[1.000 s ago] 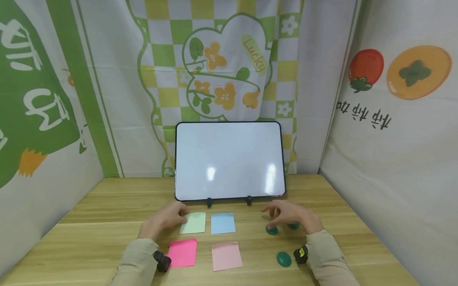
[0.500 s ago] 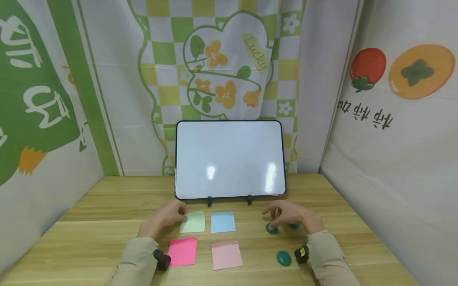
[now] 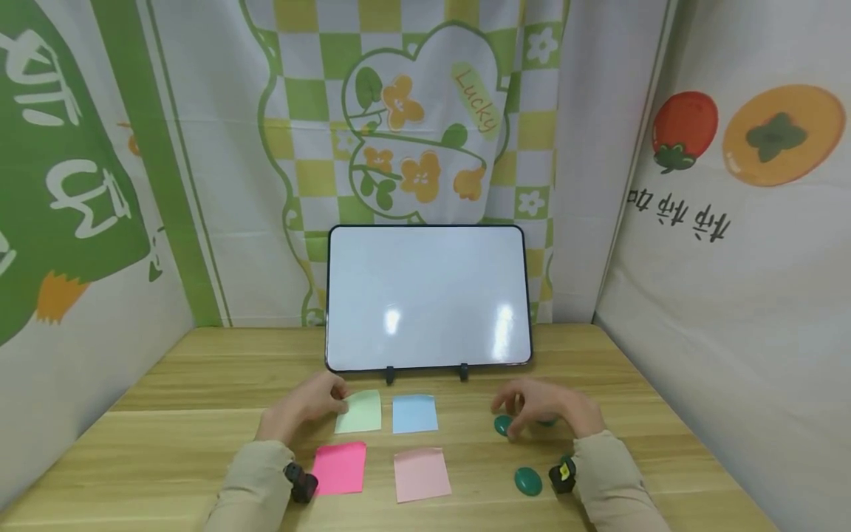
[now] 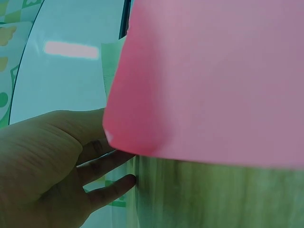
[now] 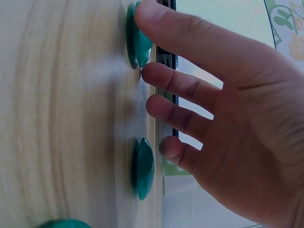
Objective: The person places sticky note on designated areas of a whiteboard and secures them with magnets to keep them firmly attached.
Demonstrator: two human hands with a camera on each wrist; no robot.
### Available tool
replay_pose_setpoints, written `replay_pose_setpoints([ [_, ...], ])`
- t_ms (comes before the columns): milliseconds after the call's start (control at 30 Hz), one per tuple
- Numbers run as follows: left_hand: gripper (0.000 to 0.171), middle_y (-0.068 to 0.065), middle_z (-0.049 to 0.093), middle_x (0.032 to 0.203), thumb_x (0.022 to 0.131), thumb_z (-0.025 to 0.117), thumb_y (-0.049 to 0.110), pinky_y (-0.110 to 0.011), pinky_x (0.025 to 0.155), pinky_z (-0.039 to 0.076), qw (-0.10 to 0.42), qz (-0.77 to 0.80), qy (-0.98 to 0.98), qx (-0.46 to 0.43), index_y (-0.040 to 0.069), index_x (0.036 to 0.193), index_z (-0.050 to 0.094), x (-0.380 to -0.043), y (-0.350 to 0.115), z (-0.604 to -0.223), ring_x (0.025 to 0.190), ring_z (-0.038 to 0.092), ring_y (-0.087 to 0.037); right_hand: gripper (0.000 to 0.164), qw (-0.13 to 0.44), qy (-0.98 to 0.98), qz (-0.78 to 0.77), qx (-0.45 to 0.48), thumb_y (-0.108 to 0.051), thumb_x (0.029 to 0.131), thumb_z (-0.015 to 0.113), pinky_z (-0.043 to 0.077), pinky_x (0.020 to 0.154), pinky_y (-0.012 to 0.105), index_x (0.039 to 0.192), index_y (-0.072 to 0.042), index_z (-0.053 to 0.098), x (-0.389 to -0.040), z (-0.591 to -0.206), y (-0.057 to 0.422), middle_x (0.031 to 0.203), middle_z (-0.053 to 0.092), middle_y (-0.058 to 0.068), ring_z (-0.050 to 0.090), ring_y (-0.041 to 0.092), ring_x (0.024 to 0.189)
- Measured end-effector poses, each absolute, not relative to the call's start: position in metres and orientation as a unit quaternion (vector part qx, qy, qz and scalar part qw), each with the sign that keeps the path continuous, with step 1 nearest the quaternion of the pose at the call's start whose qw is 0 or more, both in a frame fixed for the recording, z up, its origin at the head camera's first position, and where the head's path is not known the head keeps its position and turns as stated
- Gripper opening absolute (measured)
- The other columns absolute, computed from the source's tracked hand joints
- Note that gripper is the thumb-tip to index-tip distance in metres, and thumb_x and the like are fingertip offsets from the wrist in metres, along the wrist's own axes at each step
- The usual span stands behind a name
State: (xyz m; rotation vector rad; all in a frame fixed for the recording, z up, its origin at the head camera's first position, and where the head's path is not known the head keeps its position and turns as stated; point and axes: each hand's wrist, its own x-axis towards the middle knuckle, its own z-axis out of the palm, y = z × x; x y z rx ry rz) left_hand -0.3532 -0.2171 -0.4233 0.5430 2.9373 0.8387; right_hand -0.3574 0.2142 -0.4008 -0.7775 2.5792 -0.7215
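The left hand pinches the left edge of a light green sticky note at the table's middle. In the left wrist view a curled pink sticky note covers the fingertips, and part of the green note shows behind it. The right hand hovers over a glossy green domed magnet, thumb and index finger at its edges. In the right wrist view the thumb tip overlaps that magnet; the other fingers are spread and slightly bent, above a second magnet.
A framed whiteboard stands on black feet at the back. A blue note, a hot pink note and a pale pink note lie on the wooden table. Another green magnet lies near the right wrist.
The right hand has shifted slightly right, its thumb moving from on top of the magnet to its near right edge. The left hand keeps its place; the green note has tilted slightly.
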Motion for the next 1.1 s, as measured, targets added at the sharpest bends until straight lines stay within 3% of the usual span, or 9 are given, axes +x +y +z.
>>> replay_pose_setpoints([
  [467, 0.008, 0.0, 0.065, 0.079, 0.08, 0.076, 0.005, -0.031, 0.072, 0.049, 0.021, 0.276, 0.942, 0.188, 0.003, 0.086, 0.071, -0.354, -0.2197, -0.4252, 0.075, 0.053, -0.012, 0.032, 0.187, 0.901, -0.263, -0.289, -0.009, 0.074, 0.084, 0.044, 0.074, 0.032, 0.103, -0.016, 0.07, -0.3605, -0.4054, 0.2112, 0.093, 0.061, 0.003, 0.053, 0.018, 0.087],
  [900, 0.003, 0.0, 0.066, 0.078, 0.084, 0.072, 0.005, -0.029, 0.067, 0.047, 0.013, 0.269, 0.941, 0.206, 0.002, 0.086, 0.072, -0.3555, -0.2199, -0.4254, 0.071, 0.051, -0.01, 0.031, 0.185, 0.901, -0.265, -0.288, -0.012, 0.076, 0.084, 0.046, 0.075, 0.029, 0.103, -0.018, 0.071, -0.3599, -0.4068, 0.2149, 0.093, 0.062, 0.001, 0.055, 0.016, 0.086],
  [1100, 0.006, -0.003, 0.07, 0.085, 0.086, 0.071, 0.006, -0.034, 0.076, 0.051, -0.003, 0.26, 0.949, 0.178, 0.002, 0.09, 0.073, -0.3559, -0.2175, -0.4234, 0.079, 0.058, -0.013, 0.031, 0.174, 0.905, -0.261, -0.287, -0.013, 0.076, 0.084, 0.046, 0.075, 0.032, 0.103, -0.02, 0.071, -0.3604, -0.4055, 0.2145, 0.093, 0.063, 0.001, 0.055, 0.017, 0.087],
])
